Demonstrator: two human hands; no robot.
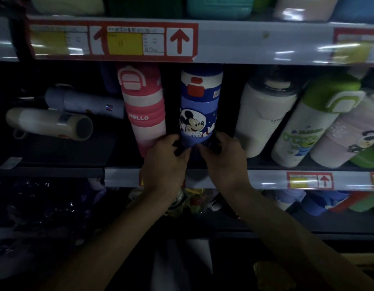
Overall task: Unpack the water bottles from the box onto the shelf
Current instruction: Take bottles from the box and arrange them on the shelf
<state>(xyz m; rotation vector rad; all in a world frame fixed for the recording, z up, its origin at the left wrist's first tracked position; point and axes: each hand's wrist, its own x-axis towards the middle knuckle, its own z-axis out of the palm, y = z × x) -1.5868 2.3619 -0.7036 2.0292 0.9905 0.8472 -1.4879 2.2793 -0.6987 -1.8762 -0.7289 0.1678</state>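
A blue water bottle (199,106) with a cartoon mouse print and a white-and-red lid stands upright on the middle shelf (266,179). My left hand (167,162) grips its base from the left and my right hand (221,158) grips it from the right, both around a dark strap or base part. A pink and white bottle (143,108) marked HELLO stands just to its left, nearly touching. The box is not clearly visible; a brownish corner (272,276) shows at the bottom right.
A cream bottle (263,116), a white-green bottle (314,120) and a pale pink bottle (347,135) stand to the right. Two bottles (55,122) lie on their sides at the left. The upper shelf rail (255,43) with price tags hangs close above. Packed goods fill the lower shelf.
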